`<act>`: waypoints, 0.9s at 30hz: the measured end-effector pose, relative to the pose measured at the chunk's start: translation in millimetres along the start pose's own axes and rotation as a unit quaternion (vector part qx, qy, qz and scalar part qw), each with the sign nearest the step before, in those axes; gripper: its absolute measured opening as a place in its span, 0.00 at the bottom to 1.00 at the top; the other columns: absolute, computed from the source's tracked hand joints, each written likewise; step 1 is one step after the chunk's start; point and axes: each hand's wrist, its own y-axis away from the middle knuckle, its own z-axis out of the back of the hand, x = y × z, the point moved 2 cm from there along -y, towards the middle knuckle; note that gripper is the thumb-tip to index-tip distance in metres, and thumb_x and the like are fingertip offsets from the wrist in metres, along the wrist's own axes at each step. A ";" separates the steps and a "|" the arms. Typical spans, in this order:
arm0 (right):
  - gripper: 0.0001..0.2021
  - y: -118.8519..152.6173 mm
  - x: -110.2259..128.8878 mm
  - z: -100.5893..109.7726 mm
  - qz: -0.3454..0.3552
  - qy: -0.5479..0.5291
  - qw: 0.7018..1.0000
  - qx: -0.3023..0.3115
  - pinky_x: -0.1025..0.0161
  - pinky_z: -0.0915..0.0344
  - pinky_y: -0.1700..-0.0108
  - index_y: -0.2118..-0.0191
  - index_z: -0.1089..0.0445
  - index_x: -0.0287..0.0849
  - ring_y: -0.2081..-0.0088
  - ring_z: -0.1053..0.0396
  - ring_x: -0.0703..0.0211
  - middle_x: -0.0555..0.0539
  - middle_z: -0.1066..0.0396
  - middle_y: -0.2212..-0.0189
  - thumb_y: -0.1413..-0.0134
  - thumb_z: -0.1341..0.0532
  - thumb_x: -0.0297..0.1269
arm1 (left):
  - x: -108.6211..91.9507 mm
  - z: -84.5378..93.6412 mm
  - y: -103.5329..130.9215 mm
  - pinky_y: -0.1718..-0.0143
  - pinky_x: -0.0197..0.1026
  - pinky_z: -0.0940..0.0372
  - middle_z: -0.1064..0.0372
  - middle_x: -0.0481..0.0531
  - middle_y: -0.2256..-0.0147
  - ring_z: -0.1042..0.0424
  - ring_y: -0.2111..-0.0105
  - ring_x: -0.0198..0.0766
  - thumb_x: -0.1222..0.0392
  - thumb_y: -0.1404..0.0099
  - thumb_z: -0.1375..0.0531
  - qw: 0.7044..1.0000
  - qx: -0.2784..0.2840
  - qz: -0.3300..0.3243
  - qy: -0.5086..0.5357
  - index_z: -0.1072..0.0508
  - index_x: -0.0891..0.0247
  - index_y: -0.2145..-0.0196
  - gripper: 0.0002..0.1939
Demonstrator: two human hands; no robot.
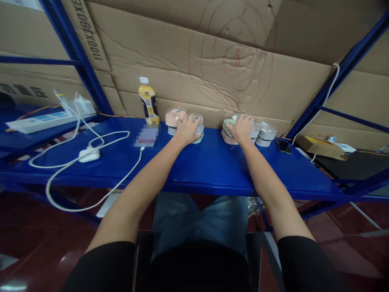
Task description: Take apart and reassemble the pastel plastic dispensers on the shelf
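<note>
Two groups of small round pastel tubs, stacked in low piles, stand at the back of the blue shelf (pixel 209 170). My left hand (pixel 187 127) grips a lilac tub (pixel 199 121) from above, with a green edge visible beneath it. Beside it on the left is a pink tub (pixel 175 118). In the other group, my right hand (pixel 243 127) has its fingers curled over a green tub (pixel 227 123), which sits on a pink tub (pixel 229 138). Pale grey tubs (pixel 267 130) stand just right of that hand. My fingers partly hide the tubs they hold.
A yellow drink bottle (pixel 148 103) stands at the back left, behind a blurred-out phone-like device (pixel 146 137) on a white cable. A white charger (pixel 89 154) lies farther left. At right is a dark phone (pixel 283 146). A cardboard sheet (pixel 170 61) closes the back.
</note>
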 end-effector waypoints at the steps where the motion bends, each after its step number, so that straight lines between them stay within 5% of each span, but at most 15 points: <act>1: 0.33 -0.2 0.6 -2.9 -0.004 0.002 1.000 0.001 0.40 0.38 0.41 0.42 0.27 0.27 0.43 0.32 0.28 0.20 0.25 0.45 0.36 0.35 0.57 | -0.2 0.0 0.3 0.29 0.72 0.42 0.43 0.70 0.24 0.47 0.25 0.72 0.52 0.27 0.31 1.000 -0.001 -0.001 0.000 0.38 0.58 0.23 0.40; 8: 0.33 1.1 1.8 -16.6 -0.019 -0.036 0.999 -0.026 0.35 0.35 0.40 0.45 0.24 0.28 0.42 0.32 0.27 0.19 0.26 0.44 0.40 0.34 0.58 | 9.7 -15.0 -7.0 0.33 0.74 0.37 0.39 0.72 0.27 0.42 0.27 0.75 0.54 0.30 0.31 0.998 -0.046 -0.036 0.025 0.34 0.58 0.27 0.38; 27: 0.34 12.0 5.1 3.7 -0.028 -0.102 0.994 -0.029 0.25 0.41 0.35 0.44 0.24 0.27 0.37 0.36 0.21 0.17 0.29 0.42 0.34 0.38 0.59 | 11.4 -23.8 -12.7 0.31 0.74 0.38 0.35 0.74 0.30 0.39 0.31 0.74 0.59 0.35 0.32 0.994 -0.083 -0.065 0.040 0.31 0.67 0.30 0.37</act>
